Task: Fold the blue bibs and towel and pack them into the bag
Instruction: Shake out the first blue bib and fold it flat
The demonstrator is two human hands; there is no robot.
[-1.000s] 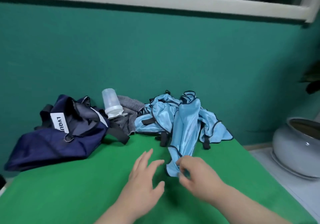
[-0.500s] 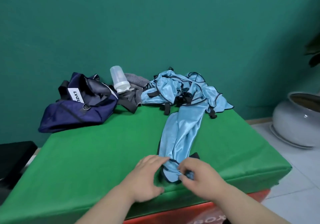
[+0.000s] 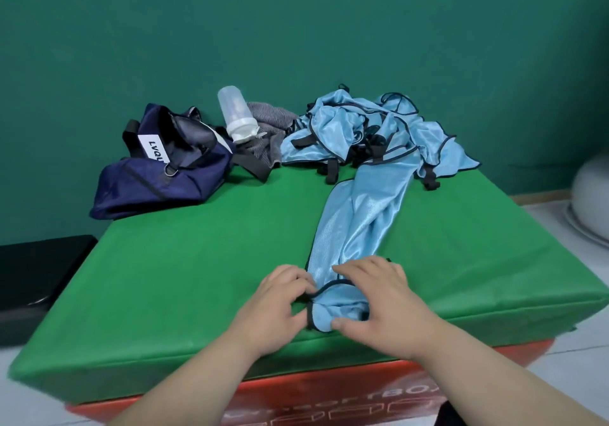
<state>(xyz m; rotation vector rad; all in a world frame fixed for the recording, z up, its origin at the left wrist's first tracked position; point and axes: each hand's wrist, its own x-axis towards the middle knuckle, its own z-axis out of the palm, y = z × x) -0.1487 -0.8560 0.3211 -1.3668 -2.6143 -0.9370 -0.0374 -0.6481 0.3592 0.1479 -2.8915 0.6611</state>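
One blue bib lies drawn out in a long, rumpled strip down the middle of the table. Its far end is caught in the pile of bibs against the wall, and its near end is at the table's front edge, under both hands. The left grip pinches the dark-trimmed hem at the strip's left corner with curled fingers. The right grip has its fingers laid over the cloth and its thumb tucked at the bottom hem, so both are grasping the same bib. The step in hand looks like freeing and flattening this bib before the first fold. To do it well, I judge the hands should part along the hem and spread the bunched width, because the cloth is gathered in lengthwise creases and a fold made now would trap them. The fabric looks thin and slippery, so a hold on the bound edge should serve better than one on the shiny face. The black straps in the pile may snag the far end. A steady pull toward the body, not a jerk, should avoid dragging the whole heap along. Beyond the pile, the grey towel lies bunched with a tilted clear bottle resting on it. Just beside them, at the far left, is the navy bag, slumped, with its mouth seemingly partly open. Any tug that reaches the towel could set the bottle rolling.
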